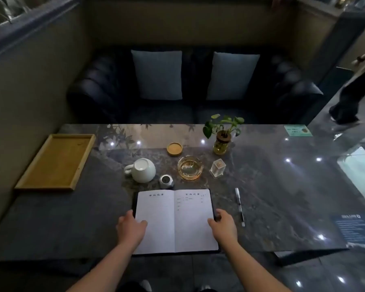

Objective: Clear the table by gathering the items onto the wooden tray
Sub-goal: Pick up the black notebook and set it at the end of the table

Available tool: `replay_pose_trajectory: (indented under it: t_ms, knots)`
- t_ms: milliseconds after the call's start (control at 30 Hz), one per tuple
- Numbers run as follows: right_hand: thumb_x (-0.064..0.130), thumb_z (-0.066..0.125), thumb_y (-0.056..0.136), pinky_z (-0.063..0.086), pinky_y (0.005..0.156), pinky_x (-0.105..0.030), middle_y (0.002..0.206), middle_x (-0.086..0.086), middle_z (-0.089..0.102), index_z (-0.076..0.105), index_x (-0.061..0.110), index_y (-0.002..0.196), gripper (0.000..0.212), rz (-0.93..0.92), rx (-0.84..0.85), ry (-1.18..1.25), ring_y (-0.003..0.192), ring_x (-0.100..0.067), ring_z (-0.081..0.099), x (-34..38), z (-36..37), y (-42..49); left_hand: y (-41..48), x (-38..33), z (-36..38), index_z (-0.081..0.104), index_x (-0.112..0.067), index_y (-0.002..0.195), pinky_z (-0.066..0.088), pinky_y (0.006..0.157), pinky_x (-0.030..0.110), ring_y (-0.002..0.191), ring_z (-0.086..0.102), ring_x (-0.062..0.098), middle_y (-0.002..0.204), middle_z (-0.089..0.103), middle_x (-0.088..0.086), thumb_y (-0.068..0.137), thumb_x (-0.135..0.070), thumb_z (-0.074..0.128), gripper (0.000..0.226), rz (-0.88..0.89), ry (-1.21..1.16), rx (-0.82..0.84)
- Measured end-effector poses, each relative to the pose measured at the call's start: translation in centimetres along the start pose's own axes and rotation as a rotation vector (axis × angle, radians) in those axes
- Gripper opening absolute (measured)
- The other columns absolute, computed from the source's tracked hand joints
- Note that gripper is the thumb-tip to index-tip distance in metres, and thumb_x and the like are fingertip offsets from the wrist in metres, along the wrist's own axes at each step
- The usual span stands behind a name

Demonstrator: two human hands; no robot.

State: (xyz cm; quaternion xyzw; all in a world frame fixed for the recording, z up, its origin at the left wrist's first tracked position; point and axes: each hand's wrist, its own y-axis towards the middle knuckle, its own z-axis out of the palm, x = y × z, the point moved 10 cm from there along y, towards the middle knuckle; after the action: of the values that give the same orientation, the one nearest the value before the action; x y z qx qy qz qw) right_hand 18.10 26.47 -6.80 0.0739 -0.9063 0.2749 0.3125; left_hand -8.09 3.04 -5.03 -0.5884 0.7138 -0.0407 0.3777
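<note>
Lying open near the front edge of the table [282, 197], the notebook [175, 222] is being held at both sides: the left hand [131, 228] is curled over the left edge with the thumb laid on the page, and the right hand [222, 225] is gripping the right cover edge, thumb on the paper. The step in hand is judged to be the closing of the notebook before it is carried over. It is being done best if the two covers are brought together evenly, so no page is being creased, and if the closed book is then being lifted clear of the small round grey object [166, 181] just beyond its top edge. The wooden tray [51, 186] is sitting empty, well apart at the far left of the table. Beyond the notebook, a white teapot [142, 170], a glass ashtray [190, 167], a small clear box [217, 168], a round wooden coaster [174, 148] and a plant in a jar [221, 142] are waiting, and a pen [240, 206] is lying to the right. The writing on the pages is too small to be read; the grey object's nature cannot be told, and the box's contents are being blurred by the dim light.
</note>
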Motion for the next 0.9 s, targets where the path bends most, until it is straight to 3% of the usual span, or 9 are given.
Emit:
replay_pose_trajectory:
  t_ms: [133,233,300,400,467,567,767,833,900]
  knots:
    - [0.027,0.067,0.089,0.049,0.091,-0.037,0.129,-0.007,0.060,0.052,0.014,0.137,0.052,0.045,0.012,0.019,0.109,-0.024,0.061,0.2,-0.4,-0.1,0.8,1.1,-0.9,0.040,-0.006,0.144,0.047,0.101,0.049,0.123,0.052,0.039,0.139,0.051,0.019,0.088,-0.025,0.063,0.063,-0.080,-0.126,-0.020]
    - [0.027,0.068,0.089,0.048,0.093,-0.037,0.123,-0.005,0.063,0.049,0.013,0.141,0.058,0.100,0.014,0.090,0.111,-0.024,0.060,-0.3,-0.5,0.2,1.0,0.5,-1.2,0.061,-0.008,0.123,0.055,0.083,0.044,0.092,0.064,0.029,0.107,0.067,0.009,0.088,-0.017,0.062,0.036,-0.045,-0.291,0.002]
    - [0.027,0.068,0.089,0.048,0.094,-0.038,0.120,-0.005,0.066,0.048,0.011,0.142,0.059,0.140,0.013,0.160,0.110,-0.024,0.061,-0.7,-0.5,0.3,0.8,-0.6,-1.7,0.068,-0.009,0.110,0.057,0.077,0.044,0.084,0.066,0.025,0.097,0.070,0.007,0.088,-0.014,0.062,0.024,0.009,-0.374,0.006]
    - [0.027,0.066,0.092,0.052,0.093,-0.039,0.117,-0.005,0.069,0.059,0.009,0.133,0.046,0.176,0.024,0.285,0.106,-0.023,0.064,-1.2,-0.1,0.6,-0.4,-3.6,-1.9,0.069,-0.020,0.098,0.058,0.076,0.044,0.084,0.067,0.019,0.095,0.072,0.002,0.087,-0.014,0.063,0.014,0.133,-0.394,0.029]
    - [0.030,0.064,0.094,0.055,0.084,-0.040,0.103,-0.005,0.073,0.070,0.008,0.115,0.031,0.211,0.045,0.430,0.092,-0.021,0.066,-1.5,0.3,0.6,-1.7,-5.7,-1.4,0.066,-0.026,0.104,0.057,0.077,0.040,0.087,0.065,0.013,0.098,0.070,-0.005,0.086,-0.018,0.065,0.019,0.228,-0.363,0.048]
    - [0.041,0.060,0.095,0.047,0.065,-0.032,0.085,-0.007,0.072,0.068,0.003,0.100,0.040,0.276,0.102,0.606,0.072,-0.020,0.059,-1.3,0.9,0.2,-3.7,-8.6,0.4,0.065,-0.030,0.110,0.055,0.077,0.034,0.090,0.063,0.006,0.097,0.068,-0.015,0.085,-0.024,0.068,0.026,0.325,-0.351,0.103]
    - [0.068,0.055,0.087,0.056,0.081,-0.037,0.085,-0.001,0.073,0.066,0.017,0.092,0.052,0.239,0.208,0.713,0.092,-0.022,0.071,0.6,1.3,-0.2,-6.1,-12.0,4.7,0.069,-0.028,0.113,0.050,0.091,0.029,0.100,0.060,0.004,0.108,0.064,-0.012,0.086,-0.035,0.069,0.028,0.471,-0.273,0.239]
    - [0.065,0.063,0.084,0.058,0.068,-0.034,0.089,-0.005,0.073,0.065,0.012,0.099,0.055,0.199,0.210,0.655,0.085,-0.022,0.073,0.9,1.1,-0.2,-6.1,-11.7,5.5,0.070,-0.026,0.112,0.050,0.089,0.026,0.097,0.062,0.003,0.108,0.066,-0.008,0.086,-0.029,0.069,0.026,0.468,-0.262,0.260]
    - [0.041,0.075,0.084,0.057,0.061,-0.031,0.092,-0.006,0.076,0.062,0.009,0.105,0.041,0.131,0.186,0.576,0.079,-0.021,0.075,0.9,1.0,0.0,-5.6,-10.7,5.7,0.070,-0.025,0.109,0.052,0.087,0.027,0.094,0.063,0.007,0.107,0.067,-0.001,0.084,-0.020,0.070,0.025,0.438,-0.260,0.275]
